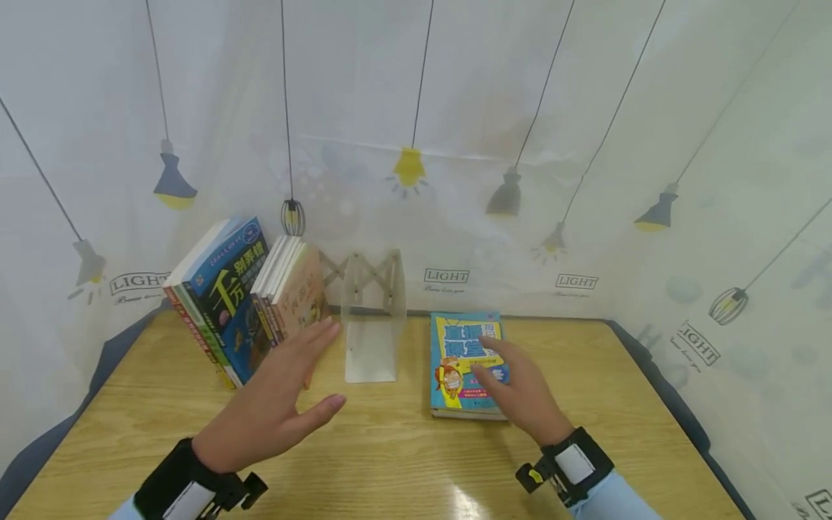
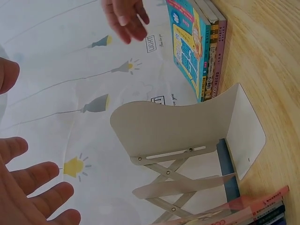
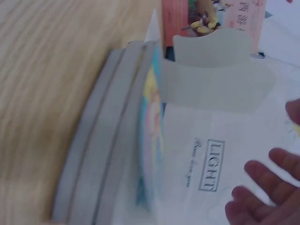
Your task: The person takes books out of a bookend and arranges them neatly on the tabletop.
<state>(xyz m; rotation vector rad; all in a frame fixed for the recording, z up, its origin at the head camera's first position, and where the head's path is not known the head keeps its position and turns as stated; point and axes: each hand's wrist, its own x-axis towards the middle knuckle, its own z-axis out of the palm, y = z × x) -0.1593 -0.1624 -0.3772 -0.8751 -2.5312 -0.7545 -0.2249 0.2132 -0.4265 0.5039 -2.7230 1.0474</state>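
Note:
My left hand (image 1: 269, 408) is spread with straight fingers and holds nothing, in front of the upright books and the bookend. My right hand (image 1: 526, 393), fingers apart and empty, overlaps the right side of a flat stack of books (image 1: 455, 390) in the head view. In the right wrist view that hand's fingers (image 3: 267, 183) are apart from the stack. A blue book with a cartoon cover (image 2: 190, 51) lies on top of it. Between stack and upright books stands a white expandable bookend (image 2: 178, 122) with crossed metal bars; its near plate faces the stack.
Large upright books (image 1: 227, 296) lean at the back left, with thinner pink-covered books (image 1: 302, 285) beside them against the bookend. A wooden table (image 1: 390, 462) lies under everything. Behind it hangs a white curtain (image 1: 364, 87) printed with lamps.

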